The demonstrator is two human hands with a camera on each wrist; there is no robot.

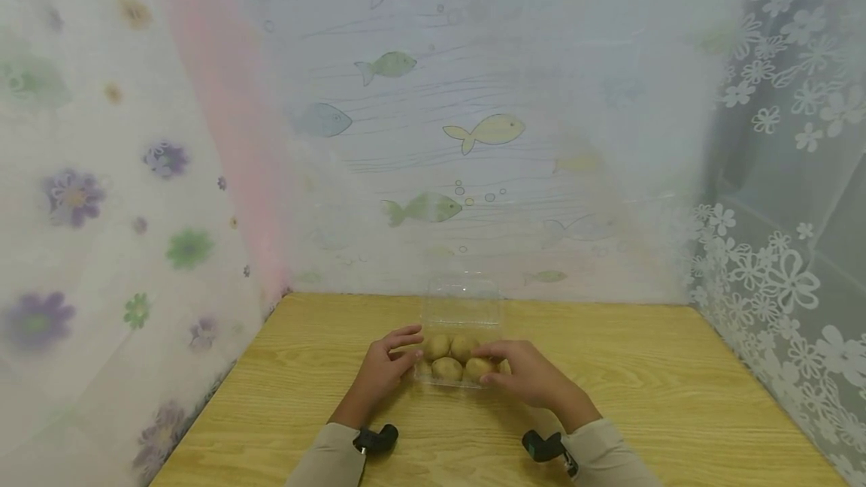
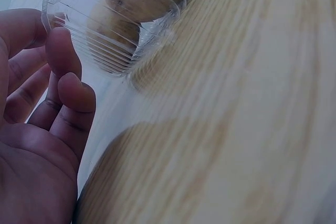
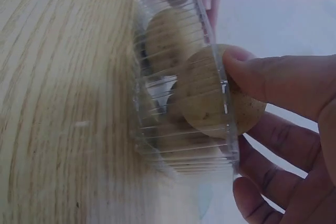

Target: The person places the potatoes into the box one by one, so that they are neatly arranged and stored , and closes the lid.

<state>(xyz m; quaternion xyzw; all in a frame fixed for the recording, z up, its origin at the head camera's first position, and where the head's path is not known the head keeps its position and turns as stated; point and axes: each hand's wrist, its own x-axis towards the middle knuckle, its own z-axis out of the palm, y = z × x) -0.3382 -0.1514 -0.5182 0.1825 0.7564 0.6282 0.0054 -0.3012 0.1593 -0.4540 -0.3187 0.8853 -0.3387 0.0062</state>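
Note:
In the head view a clear plastic clamshell container (image 1: 456,385) sits on the table with several potatoes (image 1: 446,369) in it. Its transparent lid (image 1: 463,303) stands raised at the back. My left hand (image 1: 383,370) is at the container's left end; in the left wrist view its thumb and a finger pinch the rim (image 2: 48,1). At the other end, my right hand (image 1: 531,374) grips a potato (image 3: 249,111) between thumb and fingers. That potato overlaps the near wall and rises above the rim in the right wrist view. Other potatoes (image 3: 170,38) lie lower, behind the ribbed wall.
The wood-grain table (image 1: 325,329) extends to both sides of the container. Behind it hangs a translucent curtain (image 1: 575,96) with fish drawings, and flower-patterned sheets (image 1: 101,261) close off the sides. A black wrist device (image 1: 379,438) is worn on each arm.

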